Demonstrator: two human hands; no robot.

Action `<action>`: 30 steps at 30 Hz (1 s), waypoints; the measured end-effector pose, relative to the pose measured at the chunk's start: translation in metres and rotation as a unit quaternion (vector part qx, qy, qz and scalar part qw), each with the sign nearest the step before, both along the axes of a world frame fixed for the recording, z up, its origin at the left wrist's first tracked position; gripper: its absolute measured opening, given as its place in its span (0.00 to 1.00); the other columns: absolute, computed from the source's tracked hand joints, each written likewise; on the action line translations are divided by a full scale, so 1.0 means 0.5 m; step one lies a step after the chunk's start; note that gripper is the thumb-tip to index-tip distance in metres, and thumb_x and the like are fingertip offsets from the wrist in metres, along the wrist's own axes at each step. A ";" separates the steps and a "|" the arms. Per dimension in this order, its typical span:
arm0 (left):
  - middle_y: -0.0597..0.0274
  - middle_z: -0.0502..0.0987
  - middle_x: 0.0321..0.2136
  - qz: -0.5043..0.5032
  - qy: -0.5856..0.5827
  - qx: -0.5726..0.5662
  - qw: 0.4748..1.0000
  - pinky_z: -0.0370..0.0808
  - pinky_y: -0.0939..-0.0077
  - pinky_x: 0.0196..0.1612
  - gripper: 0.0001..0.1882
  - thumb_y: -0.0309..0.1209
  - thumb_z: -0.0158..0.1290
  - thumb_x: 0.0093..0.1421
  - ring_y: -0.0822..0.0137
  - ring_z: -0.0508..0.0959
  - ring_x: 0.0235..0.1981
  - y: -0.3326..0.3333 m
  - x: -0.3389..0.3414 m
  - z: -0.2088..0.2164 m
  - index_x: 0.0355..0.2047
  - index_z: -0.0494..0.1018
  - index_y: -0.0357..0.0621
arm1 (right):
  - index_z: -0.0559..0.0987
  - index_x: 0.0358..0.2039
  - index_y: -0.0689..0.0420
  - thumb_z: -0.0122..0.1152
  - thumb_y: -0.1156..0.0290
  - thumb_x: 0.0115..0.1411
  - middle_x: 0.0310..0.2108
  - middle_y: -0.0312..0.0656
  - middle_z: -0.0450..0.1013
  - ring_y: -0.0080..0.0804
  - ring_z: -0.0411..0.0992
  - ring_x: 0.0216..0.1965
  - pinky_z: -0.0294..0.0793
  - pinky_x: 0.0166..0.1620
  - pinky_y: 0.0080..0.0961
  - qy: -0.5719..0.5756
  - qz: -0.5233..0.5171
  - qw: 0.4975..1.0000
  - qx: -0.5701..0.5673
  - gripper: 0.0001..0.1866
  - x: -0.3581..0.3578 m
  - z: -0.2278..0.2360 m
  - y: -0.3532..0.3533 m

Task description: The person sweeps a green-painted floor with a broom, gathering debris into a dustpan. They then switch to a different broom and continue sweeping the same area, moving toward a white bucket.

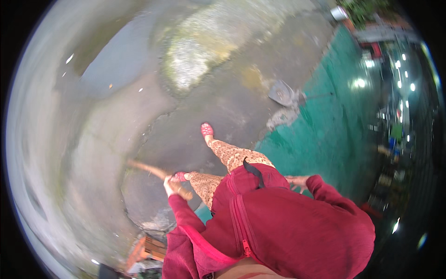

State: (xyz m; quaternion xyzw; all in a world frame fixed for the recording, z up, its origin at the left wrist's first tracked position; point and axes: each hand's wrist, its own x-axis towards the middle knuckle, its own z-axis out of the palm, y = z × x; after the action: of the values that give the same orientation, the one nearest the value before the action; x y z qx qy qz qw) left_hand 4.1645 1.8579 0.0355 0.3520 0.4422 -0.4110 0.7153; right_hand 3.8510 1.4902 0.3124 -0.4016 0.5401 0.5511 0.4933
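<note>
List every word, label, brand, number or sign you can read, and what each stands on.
None can be read.
Stick in the left hand: blurred, no text visible.
Jacket: no text visible.
Clutter at far right: too small and blurred to read.

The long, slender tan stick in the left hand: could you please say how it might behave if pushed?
The tan stick is probably stiff, since its length beyond the left hand looks nearly straight. It seems light, being slim and held one-handed. Blur hides its texture, so slipperiness is unclear.
</note>
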 end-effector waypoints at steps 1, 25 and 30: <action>0.69 0.58 0.11 -0.057 0.012 -0.012 0.998 0.62 0.84 0.16 0.10 0.27 0.50 0.42 0.74 0.61 0.13 -0.156 0.060 0.063 0.19 0.58 0.45 | 0.54 0.55 0.48 0.48 0.44 0.50 0.53 0.45 0.56 0.45 0.58 0.52 0.66 0.44 0.47 0.012 -0.079 0.997 0.019 0.36 -0.070 -0.017 0.031; 0.66 0.65 0.11 -0.856 0.204 -0.241 0.410 0.65 0.79 0.16 0.08 0.34 0.48 0.46 0.72 0.65 0.11 -0.977 -0.253 0.132 0.18 0.65 0.43 | 0.69 0.43 0.58 0.42 0.62 0.58 0.29 0.41 0.71 0.28 0.70 0.27 0.71 0.31 0.24 0.041 -0.532 0.702 -0.472 0.17 0.014 -0.081 0.363; 0.68 0.67 0.13 -0.868 0.199 -0.182 0.418 0.66 0.82 0.18 0.08 0.36 0.50 0.45 0.73 0.67 0.13 -1.059 -0.383 -0.007 0.19 0.67 0.45 | 0.67 0.45 0.62 0.44 0.69 0.58 0.34 0.43 0.71 0.28 0.69 0.37 0.67 0.41 0.20 -0.143 -0.670 0.633 -0.361 0.16 0.259 -0.015 0.087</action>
State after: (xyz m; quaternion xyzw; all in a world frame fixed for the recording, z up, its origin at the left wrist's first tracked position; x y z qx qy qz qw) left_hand 3.9731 1.3285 0.0322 0.3186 -0.0533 -0.9429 -0.0815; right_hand 3.9803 1.5334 0.3048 -0.1484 0.7393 -0.2341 0.6138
